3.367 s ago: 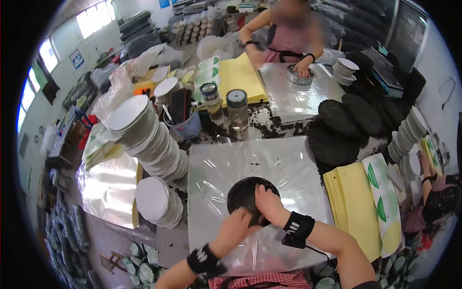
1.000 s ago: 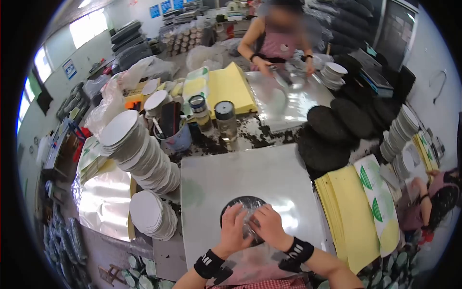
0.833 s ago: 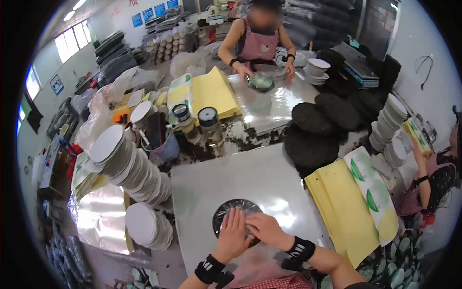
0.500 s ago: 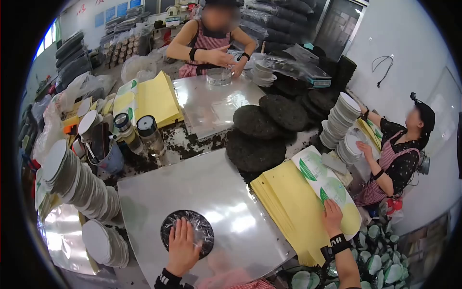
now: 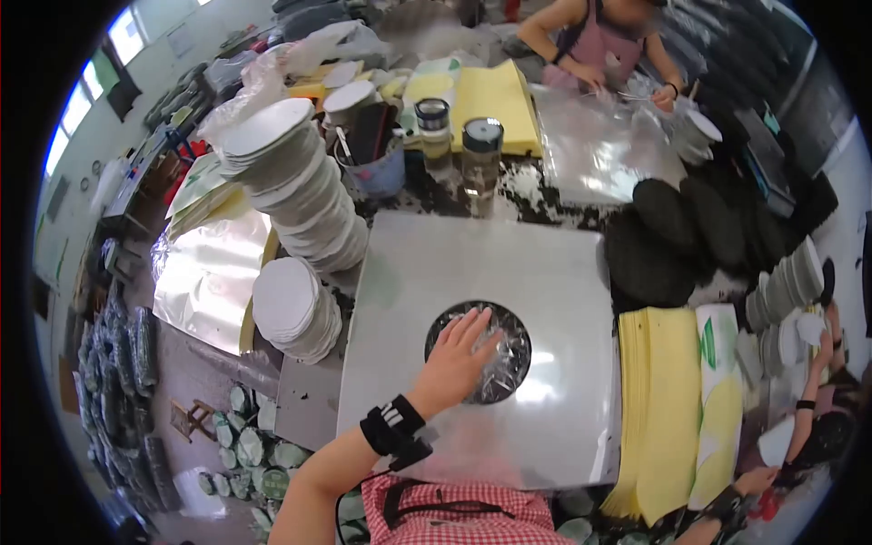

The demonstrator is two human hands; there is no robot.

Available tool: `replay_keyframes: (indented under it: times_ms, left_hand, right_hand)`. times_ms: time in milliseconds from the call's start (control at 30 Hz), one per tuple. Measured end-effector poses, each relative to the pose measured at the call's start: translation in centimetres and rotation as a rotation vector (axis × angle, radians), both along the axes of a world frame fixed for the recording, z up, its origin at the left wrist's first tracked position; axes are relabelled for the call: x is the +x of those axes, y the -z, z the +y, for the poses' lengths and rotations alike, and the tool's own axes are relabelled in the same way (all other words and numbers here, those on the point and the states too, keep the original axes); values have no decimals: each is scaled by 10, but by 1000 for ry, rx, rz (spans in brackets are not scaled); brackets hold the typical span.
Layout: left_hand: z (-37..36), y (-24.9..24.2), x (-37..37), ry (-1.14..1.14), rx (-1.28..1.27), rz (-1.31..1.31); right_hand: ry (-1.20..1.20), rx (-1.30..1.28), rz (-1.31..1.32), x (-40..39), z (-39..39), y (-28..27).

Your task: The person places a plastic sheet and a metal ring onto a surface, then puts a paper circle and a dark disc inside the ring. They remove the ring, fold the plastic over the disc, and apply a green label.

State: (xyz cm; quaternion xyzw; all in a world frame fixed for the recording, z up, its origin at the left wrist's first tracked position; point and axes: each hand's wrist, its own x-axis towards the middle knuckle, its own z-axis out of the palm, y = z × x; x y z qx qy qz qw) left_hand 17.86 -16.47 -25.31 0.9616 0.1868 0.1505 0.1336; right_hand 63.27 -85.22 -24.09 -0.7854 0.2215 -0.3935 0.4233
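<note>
My left hand (image 5: 459,359) lies flat on a black round cake (image 5: 502,386) covered in crinkled clear film, its fingers stretched out. Under the cake is a shiny metal-looking board (image 5: 409,272). Far to the right, at the lower edge of the view, my right hand (image 5: 752,481) is closed at the lower end of a white sheet (image 5: 775,442), which stands up from the fingers. That hand is small and partly blurred. Between the hands lie a stack of yellow sheets (image 5: 647,400) and printed white-and-green sheets (image 5: 718,391).
Tall stacks of white discs (image 5: 295,304) line the board's left side. Dark round cakes (image 5: 649,259) are piled at the right rear. Two jars (image 5: 481,150) and a blue bucket (image 5: 380,173) stand behind. One co-worker (image 5: 613,50) works across the table, another (image 5: 822,436) at far right.
The view has swung left. My right hand has left the printed sheets and moved outward to the right, now with a white sheet. My left hand stays on the film-covered cake.
</note>
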Motion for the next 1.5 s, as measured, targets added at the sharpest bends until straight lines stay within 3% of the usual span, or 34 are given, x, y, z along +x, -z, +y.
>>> replay_keyframes:
  times_ms: [33,67,167,233,333,400,533,600,633,733,800,867,900,967,1067,1200,1267,1367,1433,1500]
  left_hand:
    - [-4,-3,0,-35,76,-17]
    - [-4,-7,2,-34,33,20]
    - [-4,-9,7,-5,1,160]
    - [-7,-3,7,-14,21,154]
    - [-1,-19,-1,70,75,263]
    - [6,82,-16,210,-309,-68]
    - [3,62,-9,184,-319,-85]
    - [1,48,-4,203,-255,-127]
    - [-2,53,-3,174,-382,-231]
    - [11,35,-7,291,-481,-238]
    - [17,-14,-17,161,-1036,-325]
    - [21,-9,-49,-82,-1378,-725]
    - [28,-8,-58,-237,-1199,-529]
    - [27,-5,-72,-518,-823,-154]
    - [9,3,-60,-461,-519,-83]
    - [-30,-60,-38,-146,-125,-27]
    - [-41,-67,-36,-97,-152,-59]
    - [-46,-61,-50,-121,-183,-25]
    - [-52,-69,-69,-191,-226,95]
    - [-45,-63,-87,-255,-290,-24]
  right_hand:
    - [-41,-132,-27,-16,36,2]
    - [-233,-275,-62,-45,112,12]
    - [-1147,-598,-26,-157,353,32]
    - [-1620,-858,-152,-222,449,33]
    - [-1984,-694,-299,-294,530,2]
    - [-2033,-768,-244,-300,548,-1]
    - [-2039,-1021,-164,-304,545,-23]
    - [-2124,-585,121,-304,569,-24]
    - [-2126,-351,269,-309,578,-19]
    - [-2121,31,376,-315,616,17]
    - [-2148,-306,239,-320,616,27]
    - [-2099,-798,-13,-327,610,24]
    - [-2103,-957,-38,-336,607,14]
    - [-2096,-1028,-22,-342,611,12]
    - [-2084,-1095,-21,-341,612,11]
    - [-1995,-1053,-68,-342,605,25]
    - [-2007,-645,-127,-331,602,43]
    - [-1740,-632,17,-329,586,20]
    - [-2060,-510,168,-365,574,30]
    - [-2302,-361,199,-395,577,5]
